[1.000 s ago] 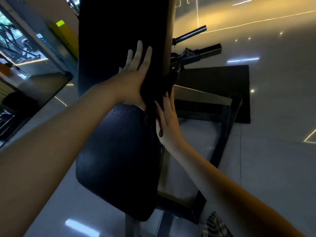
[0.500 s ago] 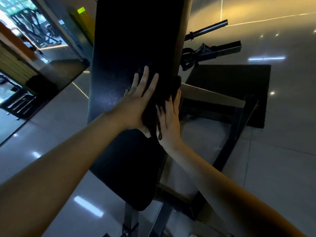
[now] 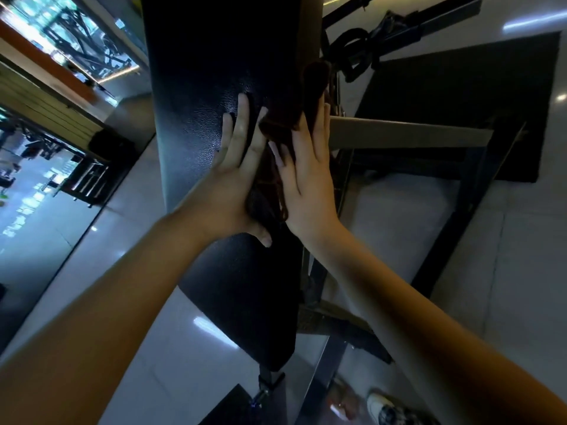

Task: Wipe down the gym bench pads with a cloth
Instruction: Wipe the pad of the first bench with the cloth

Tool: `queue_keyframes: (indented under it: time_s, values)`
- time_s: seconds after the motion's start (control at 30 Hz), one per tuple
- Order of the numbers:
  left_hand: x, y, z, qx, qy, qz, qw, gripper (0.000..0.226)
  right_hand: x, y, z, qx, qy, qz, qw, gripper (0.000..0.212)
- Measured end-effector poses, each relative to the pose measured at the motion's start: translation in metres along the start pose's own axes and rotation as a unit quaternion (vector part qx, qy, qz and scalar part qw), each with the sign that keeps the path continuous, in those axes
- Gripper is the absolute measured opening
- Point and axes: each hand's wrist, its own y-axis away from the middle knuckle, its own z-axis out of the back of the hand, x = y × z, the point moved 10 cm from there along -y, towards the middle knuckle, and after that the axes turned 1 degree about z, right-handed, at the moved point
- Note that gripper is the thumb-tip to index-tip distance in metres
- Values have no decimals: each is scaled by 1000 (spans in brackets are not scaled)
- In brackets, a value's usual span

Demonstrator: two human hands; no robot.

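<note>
The cloth [image 3: 288, 115] is dark brown and soft, and it is bunched into thick folds rather than spread flat. It lies on the right edge of the long black back pad [image 3: 211, 72], partly on the top surface and partly hanging over the side. Its long axis follows that edge and points away from the person, from the wrists up to a rounded lump beyond the fingertips.

The left hand [image 3: 230, 185] lies flat on the pad with straight, slightly spread fingers. Its inner side touches the cloth and its thumb is below the folds. The right hand [image 3: 306, 179] is also flat, with straight fingers, and it presses the cloth from the right side. The cloth is therefore held between the two flat hands; no finger is curled around it.

The back pad has a fine grained skin that shines a little, and it runs lengthwise away from the person. The shorter seat pad [image 3: 245, 296] continues the same line toward the person.

Under the pads a dark metal frame [image 3: 460, 194] stands on a glossy pale floor [image 3: 506, 271], partly on a black mat [image 3: 460, 96]. A shoe [image 3: 389, 407] shows at the lower edge.
</note>
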Motion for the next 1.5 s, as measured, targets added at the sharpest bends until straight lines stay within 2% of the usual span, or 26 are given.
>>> queue_keyframes:
  time_s: [0.13,0.27,0.43,0.57,0.8,1.03,1.1,1.17,1.3,1.5]
  values:
    - [5,-2,-3,0,15,14,1000,169,-1,24,-3,-4,-1,16,1000,51]
    - [2,-1,-1,-9,18,2,1000,163,-5,39,-7,5,8,4,1000,53]
    - [-4,2,3,-25,9,-3,1000,140,-14,64,-15,18,18,-2,1000,56]
    - [-2,5,2,-18,-16,-10,1000,146,-13,74,-17,24,23,10,999,52]
    - [-3,3,-1,-7,-30,-4,1000,142,-15,49,-13,-43,27,11,999,53]
    - [-1,4,-5,25,-45,10,999,165,-4,19,-7,-34,5,25,999,50]
    - [1,5,-5,34,-79,30,996,166,-3,1,-4,-35,8,10,999,51]
    - [2,7,-3,31,-162,49,985,167,-1,-16,-1,-38,17,12,999,50]
    - [-5,11,5,10,-259,52,964,165,-4,-21,0,-28,9,11,1000,51]
    - [-10,22,1,-2,-291,17,957,149,-9,41,-11,-17,-31,5,999,55]
